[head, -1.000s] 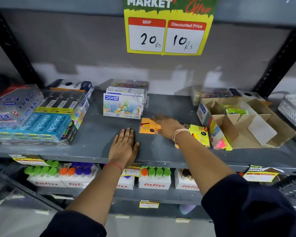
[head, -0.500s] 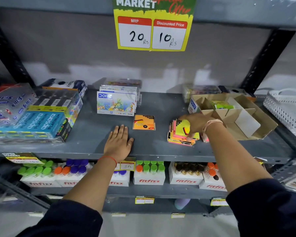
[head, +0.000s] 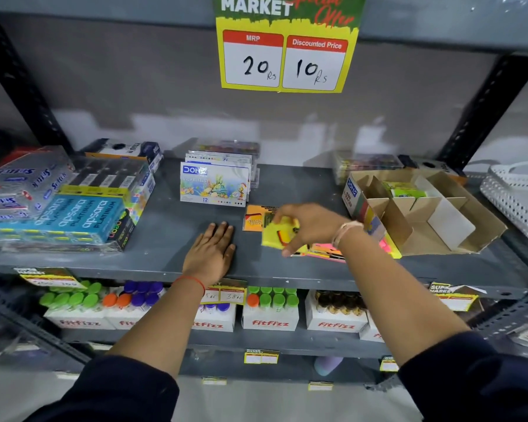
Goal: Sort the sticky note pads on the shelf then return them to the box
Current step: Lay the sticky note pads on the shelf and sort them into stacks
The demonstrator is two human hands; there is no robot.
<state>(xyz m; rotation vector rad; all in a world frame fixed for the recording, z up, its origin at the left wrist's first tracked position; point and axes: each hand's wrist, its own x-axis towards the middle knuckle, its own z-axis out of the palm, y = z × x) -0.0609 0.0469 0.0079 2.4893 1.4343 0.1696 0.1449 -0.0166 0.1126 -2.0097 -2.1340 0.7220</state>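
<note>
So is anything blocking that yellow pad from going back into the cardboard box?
Nothing visible blocks it. The right hand holds the yellow pad left of the cardboard box, whose front compartments look open; only the remaining pads lie between.

Above both hands I see a price sign (head: 285, 53) that reads 20 and 10 Rs. Behind the left hand stands a DOMS pastel box (head: 214, 185). Far to the left of that hand lie blue Apsara packs (head: 80, 216). Below the hands, one level down, Fitfizz cartons (head: 270, 312) stand in a row. To the right of the right hand I see a white perforated basket (head: 518, 196).
</note>
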